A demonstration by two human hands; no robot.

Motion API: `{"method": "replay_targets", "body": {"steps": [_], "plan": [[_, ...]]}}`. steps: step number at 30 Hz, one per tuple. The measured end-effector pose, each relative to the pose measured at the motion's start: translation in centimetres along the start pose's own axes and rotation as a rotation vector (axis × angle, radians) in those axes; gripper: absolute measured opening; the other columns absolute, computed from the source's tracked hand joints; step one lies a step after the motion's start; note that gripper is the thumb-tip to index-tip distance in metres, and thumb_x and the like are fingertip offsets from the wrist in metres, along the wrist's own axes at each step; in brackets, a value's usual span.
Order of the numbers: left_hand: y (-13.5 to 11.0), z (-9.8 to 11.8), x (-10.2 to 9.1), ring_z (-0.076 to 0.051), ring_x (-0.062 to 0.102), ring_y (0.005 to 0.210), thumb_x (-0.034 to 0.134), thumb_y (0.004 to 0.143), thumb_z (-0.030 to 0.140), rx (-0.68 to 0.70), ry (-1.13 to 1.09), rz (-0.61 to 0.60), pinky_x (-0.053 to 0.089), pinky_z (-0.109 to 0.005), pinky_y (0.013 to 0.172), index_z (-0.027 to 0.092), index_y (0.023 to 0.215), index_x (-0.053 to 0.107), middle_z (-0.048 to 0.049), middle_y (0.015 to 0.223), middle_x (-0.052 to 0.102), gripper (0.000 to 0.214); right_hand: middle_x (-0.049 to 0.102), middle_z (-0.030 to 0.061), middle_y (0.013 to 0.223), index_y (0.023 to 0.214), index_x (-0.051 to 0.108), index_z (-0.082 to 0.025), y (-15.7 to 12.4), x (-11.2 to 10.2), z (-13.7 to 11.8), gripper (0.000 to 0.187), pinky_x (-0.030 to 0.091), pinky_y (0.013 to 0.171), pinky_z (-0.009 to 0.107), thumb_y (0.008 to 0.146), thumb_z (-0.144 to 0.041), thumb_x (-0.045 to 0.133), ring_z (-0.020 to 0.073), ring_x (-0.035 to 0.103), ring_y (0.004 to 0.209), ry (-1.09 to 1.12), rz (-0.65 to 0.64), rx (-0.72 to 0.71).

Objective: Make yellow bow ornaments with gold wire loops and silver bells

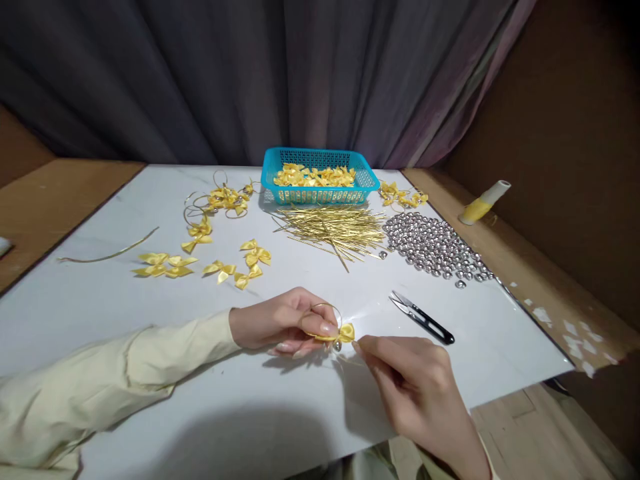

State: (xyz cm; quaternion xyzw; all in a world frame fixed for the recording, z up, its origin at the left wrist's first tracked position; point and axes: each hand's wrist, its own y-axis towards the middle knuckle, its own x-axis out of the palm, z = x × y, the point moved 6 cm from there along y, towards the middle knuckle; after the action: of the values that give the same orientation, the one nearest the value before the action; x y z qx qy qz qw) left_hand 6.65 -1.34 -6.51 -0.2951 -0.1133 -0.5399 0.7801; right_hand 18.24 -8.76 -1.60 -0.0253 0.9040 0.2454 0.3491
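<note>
Our left hand [280,323] clamps a yellow bow [346,332]; our right hand [410,380] pinches its edge, scissors [423,319] lying just beyond

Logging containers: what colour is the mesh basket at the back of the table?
Turquoise blue; the basket shows best in the head view.

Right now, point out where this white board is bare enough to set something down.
Bare: the front left of the white board, between the loose bows and the left sleeve; the front right corner past the snips. Crowded: the back, with blue basket, gold ties and silver beads. Front centre, left hand and right hand pinch a yellow bow.
</note>
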Motion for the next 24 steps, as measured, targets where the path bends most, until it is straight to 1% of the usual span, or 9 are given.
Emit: {"method": "replay_targets", "body": {"steps": [4, 11, 16, 21, 24], "plan": [[0.0, 0.01, -0.14, -0.002, 0.027, 0.025, 0.061, 0.074, 0.018, 0.003, -0.009, 0.029, 0.022, -0.01, 0.022, 0.01, 0.068, 0.06, 0.002, 0.045, 0.054, 0.01, 0.034, -0.0047, 0.053, 0.072, 0.057, -0.014, 0.13, 0.11, -0.12, 0.022, 0.024, 0.046, 0.022, 0.074, 0.0, 0.041, 0.0083, 0.032, 0.045, 0.003, -0.057, 0.01], [0.01, 0.11, -0.1, -0.002, 0.028, 0.024, 0.063, 0.073, 0.02, -0.004, 0.006, 0.024, 0.023, -0.009, 0.021, 0.01, 0.067, 0.06, 0.0025, 0.043, 0.053, 0.012, 0.029, -0.0048, 0.054, 0.067, 0.05, -0.015, 0.1, 0.19, 0.02, 0.02, 0.021, 0.047, 0.023, 0.071, 0.001, 0.04, 0.0086, 0.03, 0.046, 0.01, -0.109, 0.003], [0.01, 0.14, -0.11, -0.002, 0.026, 0.024, 0.066, 0.072, 0.023, -0.012, 0.007, 0.035, 0.023, -0.009, 0.02, 0.01, 0.067, 0.06, 0.0032, 0.042, 0.052, 0.014, 0.029, -0.0049, 0.054, 0.066, 0.048, -0.016, 0.26, 0.26, -0.13, 0.019, 0.02, 0.046, 0.023, 0.069, 0.001, 0.039, 0.0086, 0.031, 0.046, 0.006, -0.12, -0.006], [-0.01, 0.26, -0.15, -0.002, 0.026, 0.024, 0.065, 0.072, 0.02, -0.001, -0.003, 0.057, 0.022, -0.009, 0.02, 0.011, 0.065, 0.06, 0.0031, 0.042, 0.052, 0.012, 0.027, -0.0052, 0.055, 0.062, 0.042, -0.017, 0.43, 0.47, -0.27, 0.019, 0.02, 0.046, 0.022, 0.069, 0.001, 0.039, 0.0078, 0.029, 0.046, 0.011, -0.119, 0.005], [-0.07, 0.35, -0.12, -0.002, 0.025, 0.023, 0.064, 0.073, 0.019, 0.003, -0.003, 0.061, 0.023, -0.009, 0.019, 0.011, 0.064, 0.059, 0.0033, 0.042, 0.052, 0.012, 0.026, -0.0055, 0.055, 0.062, 0.042, -0.017, 0.46, 0.58, -0.19, 0.02, 0.02, 0.046, 0.022, 0.07, 0.001, 0.039, 0.0075, 0.028, 0.046, 0.011, -0.101, 0.01]]}}
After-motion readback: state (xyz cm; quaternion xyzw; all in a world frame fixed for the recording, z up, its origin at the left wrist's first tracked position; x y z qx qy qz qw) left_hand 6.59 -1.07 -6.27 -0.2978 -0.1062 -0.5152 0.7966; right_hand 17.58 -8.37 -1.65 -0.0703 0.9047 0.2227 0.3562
